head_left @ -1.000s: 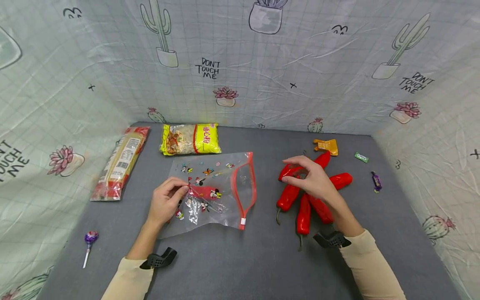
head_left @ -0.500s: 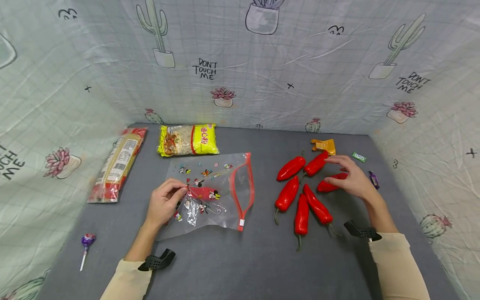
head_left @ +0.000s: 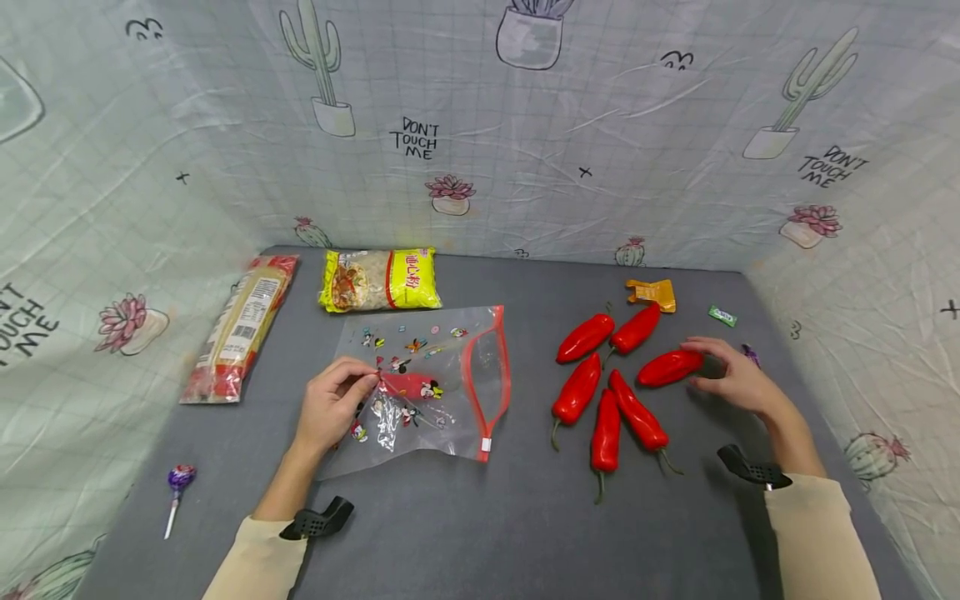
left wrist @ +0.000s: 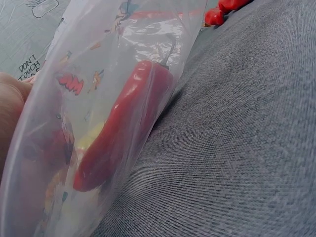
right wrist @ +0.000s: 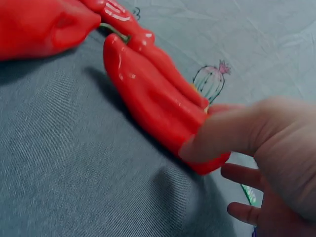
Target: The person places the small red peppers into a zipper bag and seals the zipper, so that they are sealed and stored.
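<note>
My left hand (head_left: pixel 333 404) pinches the left part of a clear zip bag (head_left: pixel 450 333) with a red slider edge and cartoon prints. Inside the bag lies a red pepper (left wrist: pixel 131 118), its stem toward the bag's mouth. The mouth gapes to the right. My right hand (head_left: pixel 738 379) is at the right end of a red pepper (head_left: pixel 667 368), thumb on the near side and fingers on the far side. In the right wrist view the thumb (right wrist: pixel 207 140) overlaps the end of this pepper (right wrist: pixel 148 98). Several other red peppers (head_left: pixel 577 390) lie to its left.
A yellow macaroni bag (head_left: pixel 378 279) lies behind the zip bag. Left of it is a long noodle pack (head_left: pixel 243 329). A lollipop (head_left: pixel 180 483) lies near left. An orange packet (head_left: pixel 652 293), a green sweet (head_left: pixel 722 315) and a mostly hidden purple sweet (head_left: pixel 751 355) are at right.
My right hand has moved right from over the peppers to the end of the rightmost one, uncovering the others. My left hand and the zip bag have stayed put.
</note>
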Motion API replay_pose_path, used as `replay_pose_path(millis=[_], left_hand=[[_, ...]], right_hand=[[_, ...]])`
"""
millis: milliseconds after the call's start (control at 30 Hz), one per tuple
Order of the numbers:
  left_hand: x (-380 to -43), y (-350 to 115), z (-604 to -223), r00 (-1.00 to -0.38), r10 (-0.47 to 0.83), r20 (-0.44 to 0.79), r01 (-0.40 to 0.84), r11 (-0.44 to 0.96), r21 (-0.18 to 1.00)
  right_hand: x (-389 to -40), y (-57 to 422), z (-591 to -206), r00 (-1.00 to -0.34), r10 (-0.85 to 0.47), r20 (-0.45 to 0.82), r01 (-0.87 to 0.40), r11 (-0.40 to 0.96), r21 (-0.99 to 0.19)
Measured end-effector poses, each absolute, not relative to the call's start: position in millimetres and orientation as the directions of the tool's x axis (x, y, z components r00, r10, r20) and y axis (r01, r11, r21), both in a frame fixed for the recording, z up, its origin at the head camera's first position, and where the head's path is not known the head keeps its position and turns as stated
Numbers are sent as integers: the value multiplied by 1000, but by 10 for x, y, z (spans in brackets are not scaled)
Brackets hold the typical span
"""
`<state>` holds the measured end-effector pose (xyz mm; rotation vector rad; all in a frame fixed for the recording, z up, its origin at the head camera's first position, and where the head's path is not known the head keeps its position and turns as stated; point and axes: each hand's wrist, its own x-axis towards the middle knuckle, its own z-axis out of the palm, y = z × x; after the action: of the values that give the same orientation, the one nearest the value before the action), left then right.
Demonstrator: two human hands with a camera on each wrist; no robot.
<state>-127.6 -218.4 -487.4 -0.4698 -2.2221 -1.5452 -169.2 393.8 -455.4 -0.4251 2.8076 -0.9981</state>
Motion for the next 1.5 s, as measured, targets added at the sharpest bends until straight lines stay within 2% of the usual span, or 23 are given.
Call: replay_pose_path(millis=[300, 467, 667, 1000, 1200, 1500], left_hand=[[-1292, -2186, -4889, -868, 47, 494, 482, 316, 817], [-1290, -2184, -4892, -862, 52, 505, 495, 304, 814], [-1286, -2170, -4908, -859, 61, 509, 502, 301, 811], [-1286, -2144, -4931, -865, 78, 495, 491, 331, 806], [-1287, -2134, -4928, -869, 92, 486, 483, 370, 793], [-1232, -2077, -4796, -857, 101, 506, 500, 404, 766]], right_hand=[[-1627, 4035, -4629, -976, -216, -34, -165, 831, -531], [-1548, 4078, -4583, -988, -145, -50, -93, 825, -557], [-1465, 4007, -4489, -997, -74, 5, -62, 791, -609], [-1484, 3373, -4153, -985, -164, 56, -162, 759, -631], [-1536, 2960, -4100, -951, -283, 123, -296, 722, -626], [-1578, 2295, -4051, -903, -411, 125, -395, 680, -618]])
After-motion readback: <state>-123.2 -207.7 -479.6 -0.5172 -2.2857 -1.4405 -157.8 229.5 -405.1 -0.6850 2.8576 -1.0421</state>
